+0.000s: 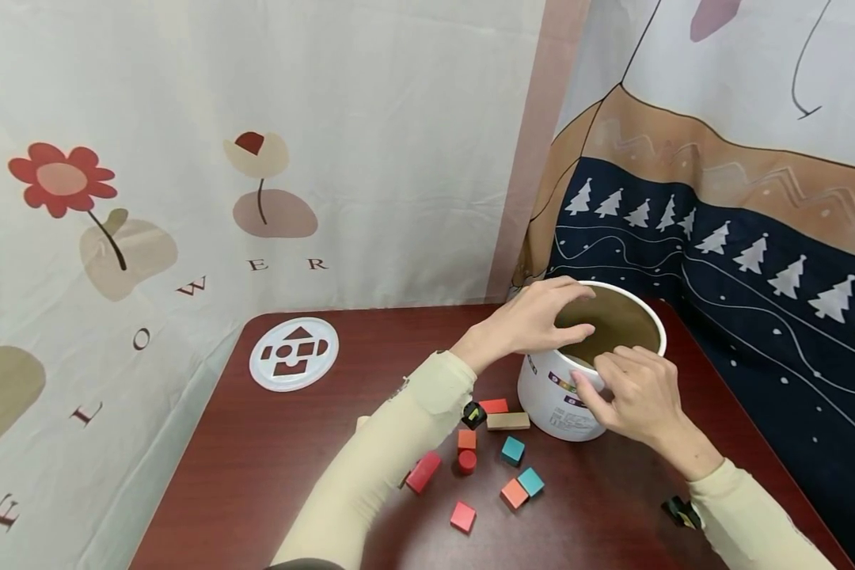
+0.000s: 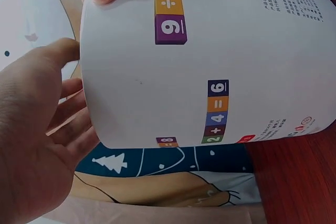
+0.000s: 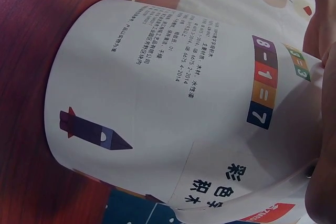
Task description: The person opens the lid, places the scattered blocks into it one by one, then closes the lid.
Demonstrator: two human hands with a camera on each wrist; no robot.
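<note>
A white bucket (image 1: pixel 559 408) stands upright on the table, its round mouth uncovered. Number labels and small print show on its wall (image 2: pixel 136 87) in both wrist views. My right hand (image 1: pixel 637 392) grips the near right rim, thumb outside and fingers bent over into the mouth. Over the left side of the rim reaches my left hand (image 1: pixel 527 318), its fingers loosely extended and thumb spread above the mouth. In the left wrist view, the left fingers (image 2: pixel 71 121) pass partly behind the rim. How deep the bucket is filled cannot be seen.
Loose blocks lie left of the bucket: a wooden plank (image 1: pixel 508 421), a red cylinder (image 1: pixel 467 462), a teal cube (image 1: pixel 512 450), a red bar (image 1: pixel 423 473) and several others. A white lid with shaped cutouts (image 1: pixel 321 374) lies at the table's back left. Printed curtains hang behind.
</note>
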